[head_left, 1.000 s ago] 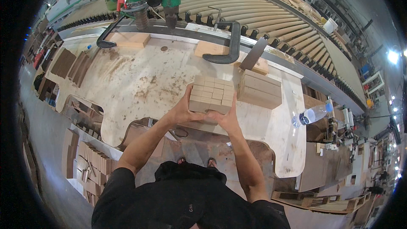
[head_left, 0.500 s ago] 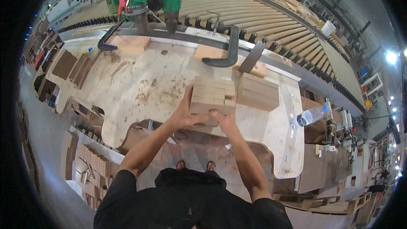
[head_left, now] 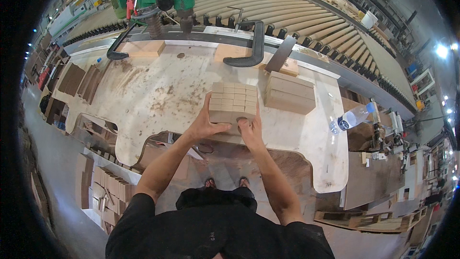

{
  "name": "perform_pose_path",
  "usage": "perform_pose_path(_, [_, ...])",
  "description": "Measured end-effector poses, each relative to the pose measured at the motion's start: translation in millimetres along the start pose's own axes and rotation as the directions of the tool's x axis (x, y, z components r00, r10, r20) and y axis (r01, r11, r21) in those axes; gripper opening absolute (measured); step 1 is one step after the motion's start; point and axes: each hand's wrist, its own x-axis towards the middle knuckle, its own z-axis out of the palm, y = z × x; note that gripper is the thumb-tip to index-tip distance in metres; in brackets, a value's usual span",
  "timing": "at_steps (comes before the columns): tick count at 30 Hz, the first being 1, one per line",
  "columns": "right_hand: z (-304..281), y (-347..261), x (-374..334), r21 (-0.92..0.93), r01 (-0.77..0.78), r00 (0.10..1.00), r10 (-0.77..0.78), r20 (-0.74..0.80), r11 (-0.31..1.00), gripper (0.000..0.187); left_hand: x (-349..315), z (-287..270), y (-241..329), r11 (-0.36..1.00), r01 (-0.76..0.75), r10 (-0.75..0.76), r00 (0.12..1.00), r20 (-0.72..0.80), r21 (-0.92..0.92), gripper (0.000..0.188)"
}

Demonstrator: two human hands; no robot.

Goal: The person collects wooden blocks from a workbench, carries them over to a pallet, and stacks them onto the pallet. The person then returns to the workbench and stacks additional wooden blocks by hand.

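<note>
A person in a black shirt (head_left: pixel 215 228) stands at a pale, stained board (head_left: pixel 158 88), both forearms reaching forward. The left hand (head_left: pixel 205 125) presses the left side of a bundle of small wooden blocks (head_left: pixel 233 100), thumb across its near face; the right hand (head_left: pixel 251 132) grips the right side, so the bundle is squeezed between them, above the board near its inner edge. Whether it touches the board cannot be told. Just beyond, to the right, sits a larger wood stack (head_left: pixel 290 92), with a plastic bottle (head_left: pixel 352 118) farther right. At the far edge are a black clamp (head_left: pixel 257 48) and a green machine (head_left: pixel 184 2), with rollers (head_left: pixel 249 2) behind.
</note>
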Motion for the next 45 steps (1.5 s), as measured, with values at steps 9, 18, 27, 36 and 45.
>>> perform_pose_path(9, [-1, 6, 4, -0.082, 0.159, 0.987, -0.158, 0.021, 0.984, 0.096, 0, 3, -2, 0.998, 0.007, -0.005, 0.999, 0.032, -0.055, 0.090])
perform_pose_path(18, [-14, 3, 9, -0.037, 0.000, 0.999, -0.002, -0.039, 0.999, 0.082, 2, 9, 23, 0.998, 0.037, -0.040, 0.997, -0.070, -0.045, 0.090])
perform_pose_path(27, [-9, -4, 19, -0.061, -0.053, 0.995, 0.048, -0.091, 0.997, 0.068, 23, 12, 23, 0.990, -0.053, 0.068, 0.991, -0.116, 0.133, 0.090])
perform_pose_path(36, [-2, -28, 37, 0.563, -0.411, 0.875, 0.483, 0.022, 0.717, 0.065, 41, 8, 77, 0.967, 0.206, -0.197, 0.978, -0.071, 0.150, 0.084])
perform_pose_path(45, [9, -42, 44, 0.538, -0.531, 0.832, 0.525, 0.182, 0.655, 0.062, 23, 1, 63, 0.965, 0.197, -0.157, 0.963, -0.217, 0.175, 0.084])
